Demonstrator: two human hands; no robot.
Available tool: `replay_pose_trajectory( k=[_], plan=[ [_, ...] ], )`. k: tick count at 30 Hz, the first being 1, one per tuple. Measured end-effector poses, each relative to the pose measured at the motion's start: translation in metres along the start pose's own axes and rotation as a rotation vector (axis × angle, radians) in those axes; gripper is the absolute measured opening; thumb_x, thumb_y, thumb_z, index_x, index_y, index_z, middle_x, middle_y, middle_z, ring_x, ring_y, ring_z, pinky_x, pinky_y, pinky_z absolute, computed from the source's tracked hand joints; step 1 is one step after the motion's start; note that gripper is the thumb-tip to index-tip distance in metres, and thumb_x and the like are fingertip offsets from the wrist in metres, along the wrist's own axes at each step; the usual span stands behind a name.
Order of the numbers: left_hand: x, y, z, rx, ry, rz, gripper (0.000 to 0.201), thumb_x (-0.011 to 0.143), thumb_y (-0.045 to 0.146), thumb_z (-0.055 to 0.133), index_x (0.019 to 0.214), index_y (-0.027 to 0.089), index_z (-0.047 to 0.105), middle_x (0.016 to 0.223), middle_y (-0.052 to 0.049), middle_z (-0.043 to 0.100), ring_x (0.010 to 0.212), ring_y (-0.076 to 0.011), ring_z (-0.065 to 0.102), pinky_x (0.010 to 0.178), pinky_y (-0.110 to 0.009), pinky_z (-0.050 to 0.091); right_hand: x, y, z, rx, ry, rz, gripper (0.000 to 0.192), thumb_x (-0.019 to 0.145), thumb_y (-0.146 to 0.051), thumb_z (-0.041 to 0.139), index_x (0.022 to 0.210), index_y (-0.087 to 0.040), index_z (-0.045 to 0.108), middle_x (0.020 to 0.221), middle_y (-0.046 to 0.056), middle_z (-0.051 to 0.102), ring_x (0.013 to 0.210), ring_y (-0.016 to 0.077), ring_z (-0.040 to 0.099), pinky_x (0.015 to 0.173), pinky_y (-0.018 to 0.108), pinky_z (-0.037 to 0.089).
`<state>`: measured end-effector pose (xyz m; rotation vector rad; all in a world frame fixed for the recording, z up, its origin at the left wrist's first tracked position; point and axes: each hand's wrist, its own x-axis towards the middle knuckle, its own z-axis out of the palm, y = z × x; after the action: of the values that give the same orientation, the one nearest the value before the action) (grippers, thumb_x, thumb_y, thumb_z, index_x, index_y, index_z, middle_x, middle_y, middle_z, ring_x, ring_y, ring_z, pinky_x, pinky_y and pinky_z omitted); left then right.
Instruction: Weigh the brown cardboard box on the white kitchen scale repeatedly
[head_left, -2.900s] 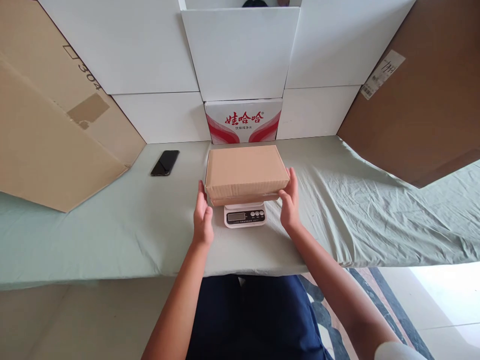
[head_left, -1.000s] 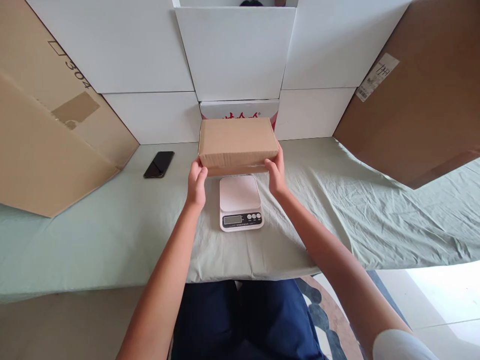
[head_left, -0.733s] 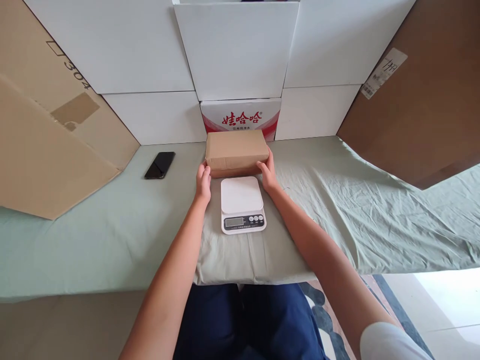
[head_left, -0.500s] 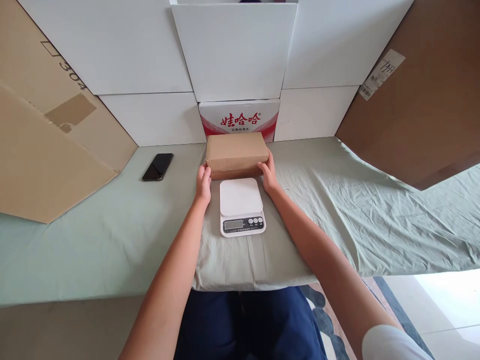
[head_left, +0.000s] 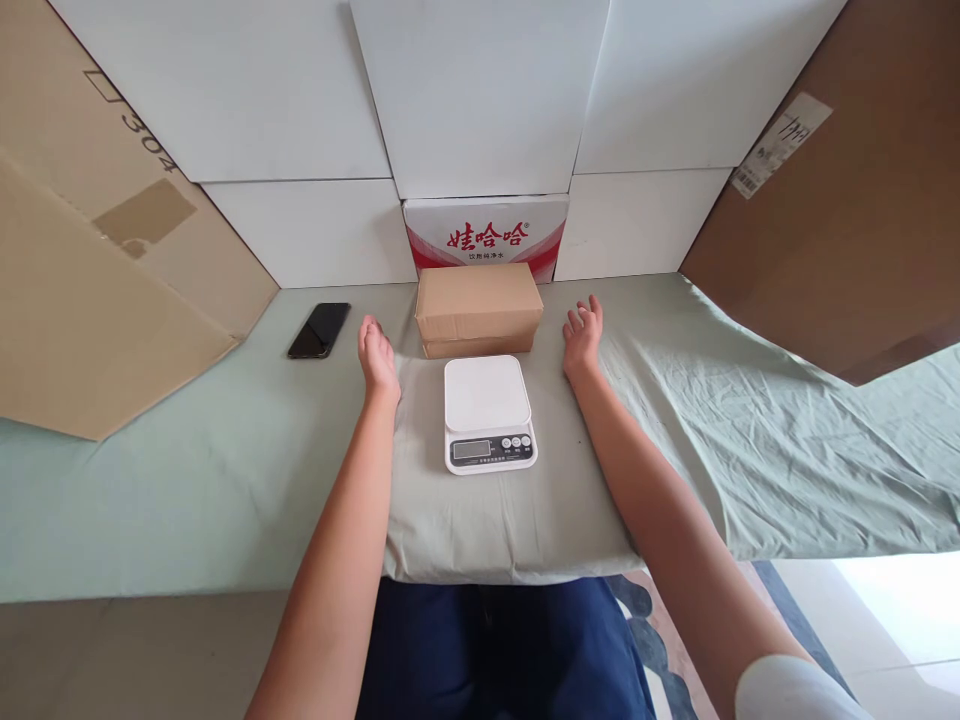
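A brown cardboard box (head_left: 480, 308) rests on the cloth-covered table behind a white digital kitchen scale (head_left: 487, 395). The scale's platform carries nothing, and its display looks blank. Left of the box, my left hand (head_left: 379, 358) lies on the cloth, holding nothing, its fingers loosely curled. To the box's right, my right hand (head_left: 583, 335) is palm up with fingers partly bent and apart, also holding nothing. Neither hand touches the box or the scale.
A black smartphone (head_left: 319, 330) lies left of my left hand. Behind the box stands a white and red carton (head_left: 487, 225) against white panels (head_left: 480, 100). Large cardboard sheets flank the table, one left (head_left: 112, 300) and one right (head_left: 840, 230).
Both hands have let go of the cardboard box and moved outward, one to each side. The box stays in place behind the scale. My view has shifted slightly.
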<state>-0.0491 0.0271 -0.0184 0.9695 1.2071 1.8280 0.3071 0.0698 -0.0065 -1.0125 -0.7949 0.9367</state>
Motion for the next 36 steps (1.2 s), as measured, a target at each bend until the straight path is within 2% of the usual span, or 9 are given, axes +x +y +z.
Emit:
replay_pose_trajectory(
  k=[5, 8, 11, 17, 24, 31, 36],
  plan=[
    [-0.001, 0.001, 0.002, 0.000, -0.020, -0.012, 0.084, 0.091, 0.077, 0.042, 0.161, 0.032, 0.034, 0.177, -0.006, 0.019, 0.163, -0.0215, 0.016, 0.132, -0.041, 0.017, -0.006, -0.002, 0.006, 0.009, 0.004, 0.024, 0.070, 0.080, -0.049, 0.053, 0.148, -0.038, 0.040, 0.163, 0.003, 0.041, 0.154, 0.0232, 0.042, 0.130, 0.057, 0.026],
    [-0.005, 0.005, 0.005, -0.010, -0.060, -0.014, 0.087, 0.091, 0.081, 0.032, 0.161, 0.031, 0.034, 0.176, -0.007, 0.021, 0.163, -0.0206, 0.018, 0.131, -0.039, 0.019, -0.010, -0.004, 0.009, -0.011, -0.020, 0.010, 0.069, 0.080, -0.048, 0.053, 0.147, -0.037, 0.041, 0.163, 0.003, 0.041, 0.155, 0.0230, 0.040, 0.130, 0.057, 0.025],
    [-0.011, 0.011, 0.010, -0.045, -0.141, -0.012, 0.091, 0.088, 0.086, 0.023, 0.159, 0.032, 0.039, 0.174, -0.007, 0.029, 0.161, -0.0205, 0.027, 0.130, -0.038, 0.025, -0.013, -0.004, 0.012, -0.040, -0.038, -0.011, 0.068, 0.079, -0.047, 0.055, 0.144, -0.036, 0.044, 0.160, 0.003, 0.045, 0.154, 0.0243, 0.041, 0.130, 0.057, 0.026],
    [-0.017, 0.012, 0.017, -0.058, -0.241, -0.023, 0.090, 0.083, 0.091, 0.032, 0.152, 0.036, 0.051, 0.172, -0.007, 0.034, 0.160, -0.0240, 0.028, 0.130, -0.043, 0.024, -0.017, 0.001, 0.021, -0.119, -0.073, -0.048, 0.060, 0.079, -0.045, 0.052, 0.137, -0.033, 0.050, 0.152, 0.005, 0.054, 0.148, 0.0261, 0.047, 0.128, 0.057, 0.029],
    [-0.019, 0.009, 0.019, -0.057, -0.261, -0.046, 0.094, 0.081, 0.092, 0.037, 0.153, 0.033, 0.049, 0.172, -0.009, 0.033, 0.160, -0.0232, 0.028, 0.130, -0.041, 0.024, -0.028, 0.005, 0.033, 0.043, -0.067, 0.025, 0.056, 0.081, -0.051, 0.046, 0.134, -0.033, 0.051, 0.151, 0.005, 0.056, 0.142, 0.0261, 0.055, 0.122, 0.054, 0.040],
    [-0.021, 0.012, 0.019, -0.070, -0.286, -0.030, 0.090, 0.082, 0.090, 0.039, 0.150, 0.033, 0.052, 0.171, -0.008, 0.035, 0.160, -0.0245, 0.030, 0.130, -0.044, 0.024, -0.041, 0.002, 0.040, 0.100, -0.059, 0.055, 0.055, 0.079, -0.046, 0.052, 0.132, -0.032, 0.054, 0.152, 0.004, 0.055, 0.142, 0.0243, 0.054, 0.123, 0.054, 0.039],
    [-0.024, 0.012, 0.023, -0.080, -0.315, -0.063, 0.089, 0.081, 0.090, 0.041, 0.147, 0.032, 0.056, 0.170, -0.009, 0.037, 0.160, -0.0279, 0.028, 0.130, -0.047, 0.024, -0.040, 0.007, 0.043, 0.079, -0.139, 0.051, 0.060, 0.080, -0.048, 0.052, 0.138, -0.033, 0.050, 0.152, 0.002, 0.056, 0.143, 0.0232, 0.053, 0.124, 0.052, 0.039]
  ],
)
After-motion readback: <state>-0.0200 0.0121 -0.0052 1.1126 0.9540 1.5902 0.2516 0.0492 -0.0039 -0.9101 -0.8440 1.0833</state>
